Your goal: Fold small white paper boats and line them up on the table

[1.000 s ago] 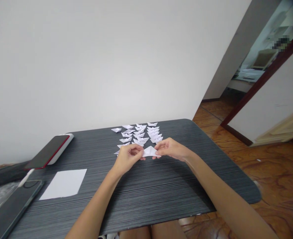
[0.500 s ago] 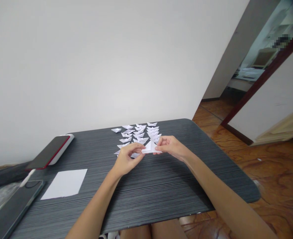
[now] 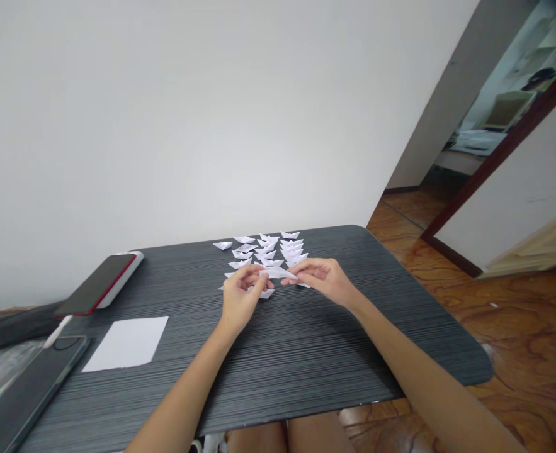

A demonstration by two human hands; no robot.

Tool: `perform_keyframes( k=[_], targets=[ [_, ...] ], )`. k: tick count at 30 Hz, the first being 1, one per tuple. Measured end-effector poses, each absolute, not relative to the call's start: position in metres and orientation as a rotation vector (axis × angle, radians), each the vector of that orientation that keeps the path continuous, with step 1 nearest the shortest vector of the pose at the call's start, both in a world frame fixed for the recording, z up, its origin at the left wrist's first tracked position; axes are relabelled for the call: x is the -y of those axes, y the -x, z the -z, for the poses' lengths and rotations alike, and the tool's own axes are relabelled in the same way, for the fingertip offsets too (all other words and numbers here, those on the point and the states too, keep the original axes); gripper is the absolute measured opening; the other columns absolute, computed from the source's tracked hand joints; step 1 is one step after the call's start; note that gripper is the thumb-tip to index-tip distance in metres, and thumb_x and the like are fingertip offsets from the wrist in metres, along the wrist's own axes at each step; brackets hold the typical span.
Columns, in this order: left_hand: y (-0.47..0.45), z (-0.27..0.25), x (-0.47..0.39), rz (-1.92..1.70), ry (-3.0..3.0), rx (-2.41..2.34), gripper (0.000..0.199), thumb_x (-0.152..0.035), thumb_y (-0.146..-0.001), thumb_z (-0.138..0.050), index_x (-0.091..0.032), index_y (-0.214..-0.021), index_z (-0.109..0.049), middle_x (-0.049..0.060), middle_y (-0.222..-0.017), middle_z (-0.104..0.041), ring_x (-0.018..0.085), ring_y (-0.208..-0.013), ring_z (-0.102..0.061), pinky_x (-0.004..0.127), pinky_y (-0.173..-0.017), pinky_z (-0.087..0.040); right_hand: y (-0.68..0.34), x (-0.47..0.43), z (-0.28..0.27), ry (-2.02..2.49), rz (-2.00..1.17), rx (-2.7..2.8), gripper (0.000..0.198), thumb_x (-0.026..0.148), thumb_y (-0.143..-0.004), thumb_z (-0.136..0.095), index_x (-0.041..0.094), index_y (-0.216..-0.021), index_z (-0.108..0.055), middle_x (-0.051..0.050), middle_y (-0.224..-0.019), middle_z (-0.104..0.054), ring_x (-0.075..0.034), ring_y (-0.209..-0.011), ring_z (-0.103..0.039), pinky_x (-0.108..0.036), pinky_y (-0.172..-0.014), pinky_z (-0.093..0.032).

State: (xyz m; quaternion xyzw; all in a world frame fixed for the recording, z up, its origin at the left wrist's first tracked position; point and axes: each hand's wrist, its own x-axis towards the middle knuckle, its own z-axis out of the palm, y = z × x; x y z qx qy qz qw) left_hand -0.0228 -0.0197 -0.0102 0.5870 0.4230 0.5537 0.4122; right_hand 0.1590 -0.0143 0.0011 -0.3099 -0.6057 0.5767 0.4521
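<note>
Between my two hands is a folded white paper boat (image 3: 278,272), held above the table and tilted. My left hand (image 3: 242,292) pinches its left end with thumb and fingers. The right tip is gripped by my right hand (image 3: 321,278), thumb on the near side. Behind and beneath my hands stand several finished paper boats (image 3: 267,255) in rough columns on the dark table. My fingers cover part of the nearest ones.
A white paper sheet (image 3: 127,343) lies flat at the left of the dark striped table (image 3: 306,365). Further left are a red-edged tablet or phone (image 3: 96,284) on a white object and a dark phone (image 3: 36,384) with a cable. A wall (image 3: 211,126) rises behind.
The paper boat has turned from an upright, triangle-topped view to a flatter, narrower one, slightly further left. Both hands still hold its ends. The camera view has shifted slightly.
</note>
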Motion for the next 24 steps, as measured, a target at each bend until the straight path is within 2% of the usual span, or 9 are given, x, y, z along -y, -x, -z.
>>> perform_keyframes(
  k=[4, 7, 10, 13, 16, 20, 24],
  targets=[
    [0.022, 0.009, 0.022, -1.417, -1.470, -1.037, 0.017, -0.024, -0.069, -0.059, -0.012, -0.080, -0.053, 0.001, -0.057, -0.062, 0.012, -0.054, -0.058, 0.022, -0.055, -0.046, -0.157, 0.016, -0.002, 0.791, -1.368, 1.463, 0.025, 0.024, -0.060, -0.068, 0.014, -0.082, -0.060, -0.007, -0.079, -0.068, -0.020, -0.080, -0.064, -0.033, -0.078, -0.048],
    [0.021, 0.008, 0.022, -1.388, -1.468, -0.984, 0.014, -0.023, -0.070, -0.058, -0.013, -0.079, -0.054, 0.002, -0.059, -0.063, 0.011, -0.056, -0.059, 0.022, -0.056, -0.045, -0.153, 0.013, 0.002, 0.840, -1.314, 1.382, 0.017, 0.028, -0.066, -0.063, 0.012, -0.072, -0.059, -0.004, -0.061, -0.066, -0.018, -0.062, -0.065, -0.029, -0.062, -0.052],
    [0.020, 0.008, 0.022, -1.338, -1.423, -0.936, 0.013, -0.024, -0.070, -0.058, -0.012, -0.075, -0.056, 0.003, -0.064, -0.063, 0.010, -0.051, -0.057, 0.020, -0.049, -0.043, -0.150, 0.010, 0.008, 0.823, -1.377, 1.262, 0.018, 0.030, -0.068, -0.062, 0.012, -0.072, -0.058, -0.001, -0.053, -0.061, -0.015, -0.051, -0.063, -0.023, -0.048, -0.049],
    [0.020, 0.008, 0.020, -1.314, -1.335, -0.870, 0.014, -0.025, -0.069, -0.059, -0.011, -0.073, -0.058, 0.005, -0.075, -0.062, 0.012, -0.054, -0.059, 0.019, -0.043, -0.041, -0.150, 0.009, 0.011, 0.774, -1.482, 1.134, 0.016, 0.026, -0.064, -0.066, 0.013, -0.072, -0.059, 0.000, -0.060, -0.062, -0.014, -0.060, -0.064, -0.023, -0.057, -0.049],
    [0.021, 0.009, 0.018, -1.270, -1.297, -0.816, 0.013, -0.025, -0.069, -0.059, -0.012, -0.070, -0.059, 0.005, -0.082, -0.060, 0.014, -0.063, -0.061, 0.021, -0.051, -0.045, -0.153, 0.008, 0.010, 0.725, -1.586, 1.102, 0.014, 0.023, -0.063, -0.067, 0.013, -0.069, -0.060, -0.002, -0.070, -0.063, -0.012, -0.068, -0.062, -0.023, -0.065, -0.047],
    [0.026, 0.008, 0.017, -1.143, -1.371, -0.817, 0.013, -0.024, -0.070, -0.058, -0.011, -0.069, -0.060, 0.005, -0.082, -0.060, 0.013, -0.066, -0.060, 0.023, -0.061, -0.046, -0.160, 0.005, 0.009, 0.693, -1.688, 1.182, 0.009, 0.020, -0.066, -0.064, 0.013, -0.070, -0.061, -0.003, -0.080, -0.062, -0.008, -0.064, -0.058, -0.020, -0.061, -0.043],
    [0.033, 0.006, 0.017, -0.965, -1.518, -0.915, 0.013, -0.022, -0.068, -0.060, -0.010, -0.072, -0.060, 0.007, -0.086, -0.062, 0.011, -0.066, -0.058, 0.023, -0.065, -0.046, -0.167, 0.002, 0.012, 0.741, -1.788, 1.355, 0.008, 0.016, -0.067, -0.062, 0.011, -0.072, -0.059, -0.004, -0.069, -0.063, -0.008, -0.062, -0.057, -0.019, -0.058, -0.041]
  ],
)
